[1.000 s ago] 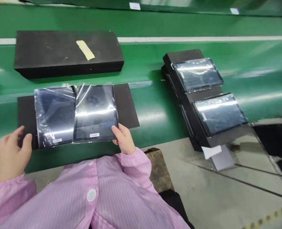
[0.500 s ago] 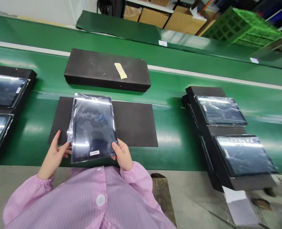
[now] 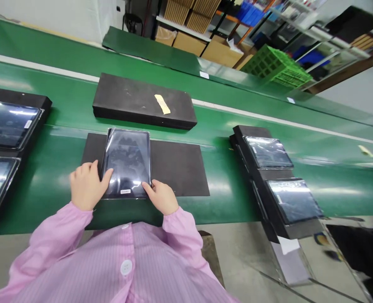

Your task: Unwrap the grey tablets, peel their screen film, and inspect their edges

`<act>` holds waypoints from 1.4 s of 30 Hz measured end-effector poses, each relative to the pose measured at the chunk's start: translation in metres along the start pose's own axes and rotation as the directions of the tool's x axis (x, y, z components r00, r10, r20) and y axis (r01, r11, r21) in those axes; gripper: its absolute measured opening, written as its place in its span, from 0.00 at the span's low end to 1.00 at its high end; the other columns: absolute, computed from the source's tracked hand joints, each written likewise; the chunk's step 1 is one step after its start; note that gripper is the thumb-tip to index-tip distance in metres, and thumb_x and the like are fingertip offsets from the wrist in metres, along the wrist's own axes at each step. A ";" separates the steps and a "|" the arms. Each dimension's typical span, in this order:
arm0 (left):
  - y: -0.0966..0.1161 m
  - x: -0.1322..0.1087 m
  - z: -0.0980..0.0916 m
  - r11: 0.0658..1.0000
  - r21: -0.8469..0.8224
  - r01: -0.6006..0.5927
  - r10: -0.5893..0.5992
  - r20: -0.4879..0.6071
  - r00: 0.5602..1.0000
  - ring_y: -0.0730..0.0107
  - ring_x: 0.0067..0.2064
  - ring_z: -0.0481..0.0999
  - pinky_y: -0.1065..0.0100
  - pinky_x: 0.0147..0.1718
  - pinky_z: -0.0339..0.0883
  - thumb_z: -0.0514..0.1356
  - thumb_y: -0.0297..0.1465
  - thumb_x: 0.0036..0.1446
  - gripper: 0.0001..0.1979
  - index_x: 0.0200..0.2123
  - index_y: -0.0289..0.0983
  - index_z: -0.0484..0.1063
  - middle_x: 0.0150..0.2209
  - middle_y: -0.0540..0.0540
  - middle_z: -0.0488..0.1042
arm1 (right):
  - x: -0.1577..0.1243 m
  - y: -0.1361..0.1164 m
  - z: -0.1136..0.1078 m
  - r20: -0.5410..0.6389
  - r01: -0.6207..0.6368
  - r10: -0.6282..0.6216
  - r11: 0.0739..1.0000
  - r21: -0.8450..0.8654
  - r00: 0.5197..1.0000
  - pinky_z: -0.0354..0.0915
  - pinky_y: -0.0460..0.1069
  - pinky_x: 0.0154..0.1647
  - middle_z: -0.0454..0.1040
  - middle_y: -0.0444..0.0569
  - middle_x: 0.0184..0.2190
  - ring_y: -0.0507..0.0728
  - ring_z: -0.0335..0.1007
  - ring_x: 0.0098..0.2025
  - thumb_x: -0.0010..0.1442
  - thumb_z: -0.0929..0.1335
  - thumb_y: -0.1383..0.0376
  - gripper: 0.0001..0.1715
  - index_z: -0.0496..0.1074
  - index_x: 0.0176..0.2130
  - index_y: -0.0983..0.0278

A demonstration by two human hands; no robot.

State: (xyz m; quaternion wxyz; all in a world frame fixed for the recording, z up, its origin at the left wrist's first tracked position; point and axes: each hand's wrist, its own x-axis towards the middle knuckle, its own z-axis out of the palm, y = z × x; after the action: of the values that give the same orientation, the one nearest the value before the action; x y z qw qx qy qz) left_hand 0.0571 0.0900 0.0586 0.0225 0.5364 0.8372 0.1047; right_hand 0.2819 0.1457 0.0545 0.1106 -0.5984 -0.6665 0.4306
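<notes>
A tablet (image 3: 128, 158) with a dark glossy screen, in clear film, is held over a flat black foam sheet (image 3: 180, 168). A small white label shows near its lower edge. My left hand (image 3: 87, 185) is closed on the tablet's left edge, thumb at the front; its other fingertips are partly hidden. At the lower right corner, my right hand (image 3: 161, 197) pinches the tablet, with the thumb on the screen and the fingers mostly out of sight behind it.
Beyond the sheet, a thick black foam block (image 3: 142, 101) with a yellow paper strip lies on the green conveyor belt (image 3: 224, 155). Black foam stacks carrying tablets stand on the left (image 3: 46, 103) and right (image 3: 256, 131). A green crate (image 3: 273, 65) and cardboard boxes (image 3: 189, 45) are behind the line.
My left hand has moved up and inward onto the tablet's left edge. The loose clear film beside that edge no longer shows. The tablet now sits straighter over the sheet.
</notes>
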 end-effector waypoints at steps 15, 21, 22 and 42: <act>-0.009 0.058 0.010 0.656 -0.654 0.376 -0.090 0.427 0.900 0.42 0.51 0.77 0.50 0.51 0.69 0.65 0.55 0.44 0.36 0.46 0.32 0.70 0.45 0.33 0.77 | 0.011 -0.007 -0.013 0.127 0.049 -0.001 0.927 -0.373 0.992 0.50 0.48 0.29 0.75 0.47 0.24 0.55 0.71 0.30 0.65 0.67 0.48 0.28 0.68 0.21 0.62; 0.013 0.046 0.007 0.210 -0.840 0.500 -0.056 0.501 0.864 0.56 0.40 0.82 0.60 0.38 0.76 0.69 0.46 0.47 0.37 0.57 0.34 0.66 0.41 0.39 0.80 | 0.007 -0.002 -0.015 0.009 0.063 -0.063 0.961 -0.269 0.998 0.57 0.49 0.32 0.73 0.47 0.20 0.57 0.72 0.28 0.60 0.70 0.49 0.25 0.69 0.21 0.62; 0.016 0.044 0.004 0.178 -0.865 0.470 -0.042 0.471 0.881 0.56 0.40 0.82 0.60 0.38 0.77 0.70 0.44 0.47 0.38 0.58 0.35 0.66 0.41 0.40 0.80 | 0.011 -0.002 -0.019 -0.033 0.070 -0.080 0.970 -0.232 0.996 0.60 0.50 0.34 0.74 0.48 0.22 0.58 0.73 0.29 0.59 0.71 0.50 0.22 0.72 0.25 0.63; 0.086 0.021 -0.015 0.176 -0.910 -0.376 -0.127 -0.400 0.908 0.63 0.36 0.80 0.65 0.37 0.76 0.74 0.43 0.45 0.22 0.38 0.36 0.77 0.38 0.44 0.79 | 0.063 -0.048 -0.101 -0.455 0.789 -0.644 0.512 0.341 0.615 0.74 0.56 0.31 0.79 0.51 0.25 0.62 0.77 0.28 0.37 0.73 0.31 0.38 0.76 0.27 0.62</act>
State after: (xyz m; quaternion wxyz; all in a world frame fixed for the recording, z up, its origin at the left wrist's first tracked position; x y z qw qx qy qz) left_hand 0.1229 0.1414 0.0923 0.1839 0.4326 0.5130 0.7183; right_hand 0.2987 0.2509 0.1262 0.5239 -0.2650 -0.6929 0.4186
